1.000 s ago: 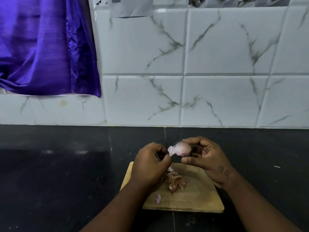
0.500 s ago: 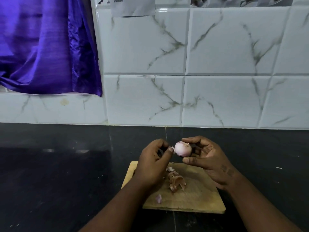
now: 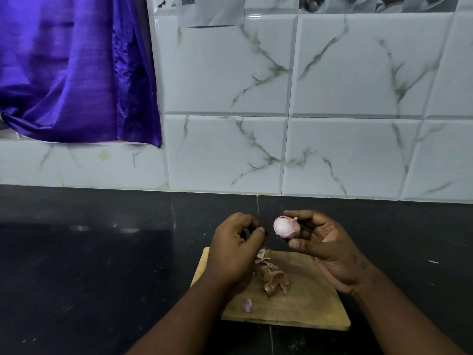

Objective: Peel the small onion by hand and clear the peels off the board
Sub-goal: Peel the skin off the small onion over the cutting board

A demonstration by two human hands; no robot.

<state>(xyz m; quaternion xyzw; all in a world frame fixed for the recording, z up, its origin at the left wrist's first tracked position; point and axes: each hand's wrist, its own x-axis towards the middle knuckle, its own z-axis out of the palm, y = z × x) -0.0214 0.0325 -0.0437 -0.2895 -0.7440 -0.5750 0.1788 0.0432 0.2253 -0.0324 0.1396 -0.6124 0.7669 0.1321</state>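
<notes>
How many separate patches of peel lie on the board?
2: a brown heap on the board beside the left hand, and one pink scrap near its front edge. More may hide under that hand.

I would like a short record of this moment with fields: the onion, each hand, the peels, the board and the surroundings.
onion: small, pale pink, held up off the board
right hand: grips the onion
left hand: fingers curled, apart from the onion; any peel in its grip cannot be seen
peels: brown pile on the board; one pink piece near its front left
board: wooden, on black counter
surroundings: marbled white tiles, purple cloth
</notes>
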